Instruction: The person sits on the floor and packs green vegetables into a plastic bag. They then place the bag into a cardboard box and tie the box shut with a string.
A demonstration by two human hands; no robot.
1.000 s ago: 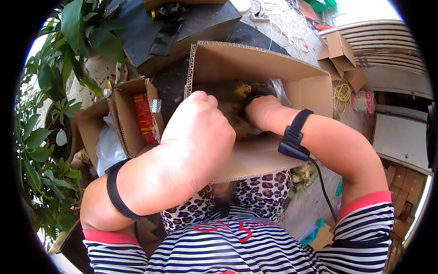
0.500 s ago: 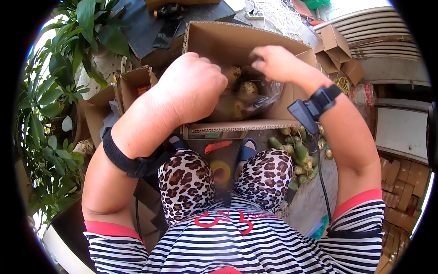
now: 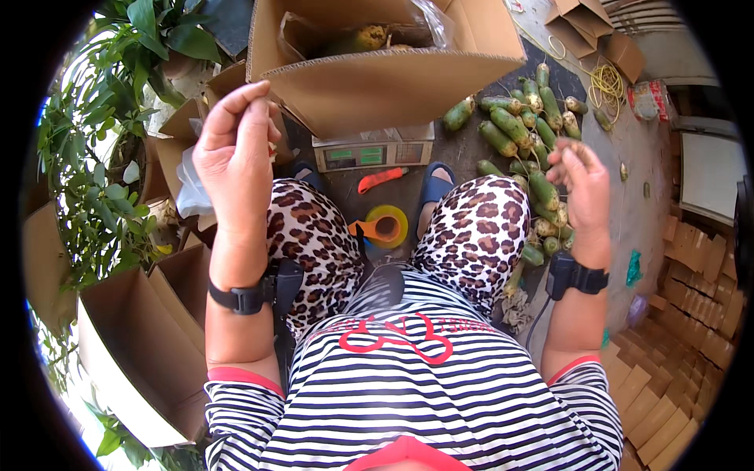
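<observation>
My left hand (image 3: pixel 236 145) is raised beside the left front corner of an upright cardboard box (image 3: pixel 385 86). Its fingers and thumb are drawn together, and nothing shows between them. My right hand (image 3: pixel 581 184) hovers over green radishes (image 3: pixel 510 125) heaped on the floor, fingers loosely bent and apart, holding nothing. Inside the box, a clear plastic bag (image 3: pixel 440 23) lines the walls around several radishes (image 3: pixel 369 38); its upper part is cut off by the picture's edge. The box rests on a scale (image 3: pixel 373 151) with a lit green display.
Between my feet lie a red-handled tool (image 3: pixel 382 179) and a roll of yellow tape (image 3: pixel 399 228). Open cartons (image 3: pixel 141 330) stand at my left, near leafy plants (image 3: pixel 86 157). Yellow cord (image 3: pixel 606 85) lies far right; flattened cardboard (image 3: pixel 667 385) is stacked at the lower right.
Both hands have come out from over the box, back toward me and apart to either side. My view has tilted down, so the scale and more radishes show.
</observation>
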